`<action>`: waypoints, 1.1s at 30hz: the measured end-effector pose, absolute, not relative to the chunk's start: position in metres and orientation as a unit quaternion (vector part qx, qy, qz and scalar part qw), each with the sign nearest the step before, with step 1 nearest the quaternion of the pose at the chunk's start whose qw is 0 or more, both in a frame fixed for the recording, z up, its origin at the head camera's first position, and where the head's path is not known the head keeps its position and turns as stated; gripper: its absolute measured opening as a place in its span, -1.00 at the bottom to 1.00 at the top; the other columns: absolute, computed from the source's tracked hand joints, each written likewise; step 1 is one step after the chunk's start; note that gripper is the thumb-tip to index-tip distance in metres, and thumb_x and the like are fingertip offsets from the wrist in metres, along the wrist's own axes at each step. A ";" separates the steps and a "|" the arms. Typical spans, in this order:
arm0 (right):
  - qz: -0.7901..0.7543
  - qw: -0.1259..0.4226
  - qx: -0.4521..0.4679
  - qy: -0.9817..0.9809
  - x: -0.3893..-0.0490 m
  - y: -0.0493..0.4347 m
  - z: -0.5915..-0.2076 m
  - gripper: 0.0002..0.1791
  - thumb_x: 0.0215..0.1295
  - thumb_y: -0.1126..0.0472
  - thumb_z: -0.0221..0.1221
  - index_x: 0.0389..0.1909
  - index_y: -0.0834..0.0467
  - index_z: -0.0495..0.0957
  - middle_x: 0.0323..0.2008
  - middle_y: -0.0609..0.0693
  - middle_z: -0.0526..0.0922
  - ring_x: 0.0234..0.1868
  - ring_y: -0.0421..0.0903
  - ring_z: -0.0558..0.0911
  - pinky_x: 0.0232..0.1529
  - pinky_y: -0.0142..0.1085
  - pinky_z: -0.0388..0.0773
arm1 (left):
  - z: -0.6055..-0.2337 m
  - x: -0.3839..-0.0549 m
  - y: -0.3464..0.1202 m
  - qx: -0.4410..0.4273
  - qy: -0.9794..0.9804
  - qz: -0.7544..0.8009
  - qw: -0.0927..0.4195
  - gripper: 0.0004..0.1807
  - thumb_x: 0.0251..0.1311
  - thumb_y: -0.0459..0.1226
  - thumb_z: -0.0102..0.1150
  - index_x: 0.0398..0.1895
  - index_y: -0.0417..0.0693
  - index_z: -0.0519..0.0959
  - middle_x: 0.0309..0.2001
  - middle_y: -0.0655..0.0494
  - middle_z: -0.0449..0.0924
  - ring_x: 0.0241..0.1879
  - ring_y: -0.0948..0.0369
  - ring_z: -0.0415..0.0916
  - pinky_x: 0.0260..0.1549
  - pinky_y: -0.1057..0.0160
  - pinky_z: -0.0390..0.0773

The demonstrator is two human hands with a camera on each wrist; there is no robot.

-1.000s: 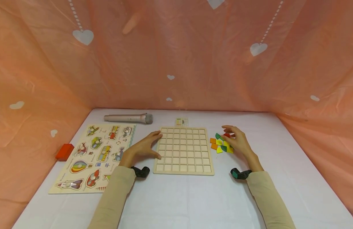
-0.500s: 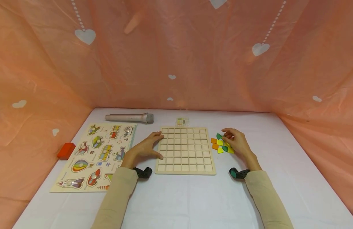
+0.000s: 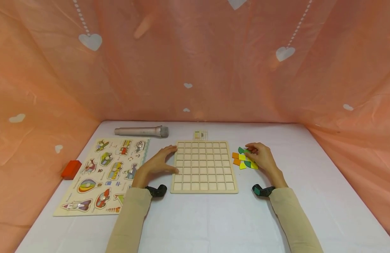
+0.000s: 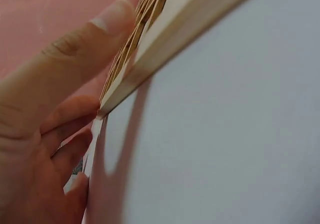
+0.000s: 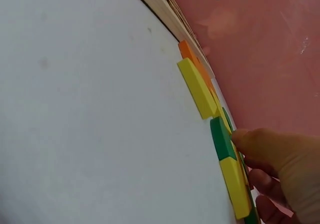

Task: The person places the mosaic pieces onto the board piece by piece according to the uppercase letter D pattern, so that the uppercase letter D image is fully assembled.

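The fingers (image 3: pixel 168 150) of the left hand (image 3: pixel 157 163) are spread apart from the thumb and left loose, not clenched, at the left side of a pale square wooden board divided into a grid of shallow cells (image 3: pixel 203 166). In the left wrist view the thumb tip is seen by the board's rim, and the other fingertips are held at a corner of it. By the right hand (image 3: pixel 263 159), the fingers are bent over a small cluster of flat coloured pieces, just right of the board. The thumb tip is seen at a green piece with a curved edge (image 5: pixel 223 138); whether anything is pinched cannot be told, as the fingertips are partly hidden.

In the same cluster, two flat orange four-sided pieces (image 3: pixel 237 161) are placed nearest the board, with flat bright yellow pieces (image 3: pixel 242 165) beside them. A black wrist device (image 3: pixel 157 190) is worn on the left wrist and a black-and-green one (image 3: pixel 263 190) on the right, below beige sleeves (image 3: pixel 129 218).

Just beyond the board's far edge a small printed card (image 3: pixel 200 134) is laid. Left of the board a pale picture puzzle with vehicle shapes (image 3: pixel 103 172) is set, with a silvery-pink handheld microphone (image 3: pixel 141 131) behind it and a red rectangular block (image 3: pixel 71 169) farther left. All are carried by a white-covered counter (image 3: pixel 207 221), enclosed beyond the board by an orange-pink curtain with white hearts (image 3: pixel 195 59).
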State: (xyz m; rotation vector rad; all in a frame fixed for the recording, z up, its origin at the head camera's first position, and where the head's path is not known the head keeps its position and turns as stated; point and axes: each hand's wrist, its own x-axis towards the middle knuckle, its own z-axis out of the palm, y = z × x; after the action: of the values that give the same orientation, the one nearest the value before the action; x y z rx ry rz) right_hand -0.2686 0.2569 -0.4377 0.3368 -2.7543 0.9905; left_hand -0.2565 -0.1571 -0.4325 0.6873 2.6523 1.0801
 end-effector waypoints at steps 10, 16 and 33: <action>0.336 0.068 0.102 -0.934 -0.267 0.258 -0.436 -0.65 0.17 0.31 0.22 -0.02 0.34 0.53 -0.09 0.26 0.50 -0.06 0.16 0.48 0.06 0.06 0.44 | -0.426 -0.260 -0.163 0.285 0.893 0.333 0.100 -0.01 -0.17 -0.20 0.48 0.31 -0.42 0.17 0.38 -0.27 0.04 0.38 -0.16 -0.08 0.34 -0.10 0.00; 0.326 0.059 0.085 -0.940 -0.266 0.259 -0.435 -0.66 0.17 0.26 0.23 -0.05 0.34 0.54 -0.09 0.26 0.49 -0.07 0.17 0.49 0.06 0.05 0.45 | -0.429 -0.260 -0.162 0.278 0.894 0.340 0.094 -0.02 -0.18 -0.20 0.49 0.32 -0.36 0.19 0.38 -0.23 0.06 0.39 -0.12 -0.06 0.35 -0.07 0.00; 0.338 0.089 0.123 -0.929 -0.269 0.253 -0.431 -0.66 0.15 0.24 0.27 -0.07 0.33 0.57 -0.17 0.21 0.55 -0.18 0.09 0.53 -0.09 -0.04 0.54 | -0.430 -0.258 -0.164 0.267 0.894 0.348 0.095 0.01 -0.22 -0.20 0.51 0.34 -0.29 0.19 0.38 -0.21 0.08 0.38 -0.13 -0.04 0.36 -0.07 -0.02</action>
State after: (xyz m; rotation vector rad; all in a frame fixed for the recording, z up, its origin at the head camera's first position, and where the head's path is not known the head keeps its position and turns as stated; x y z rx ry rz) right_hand -0.2687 0.2530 -0.4312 0.3674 -2.7624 1.0065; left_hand -0.2581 -0.1643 -0.4304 0.7923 2.6496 1.0309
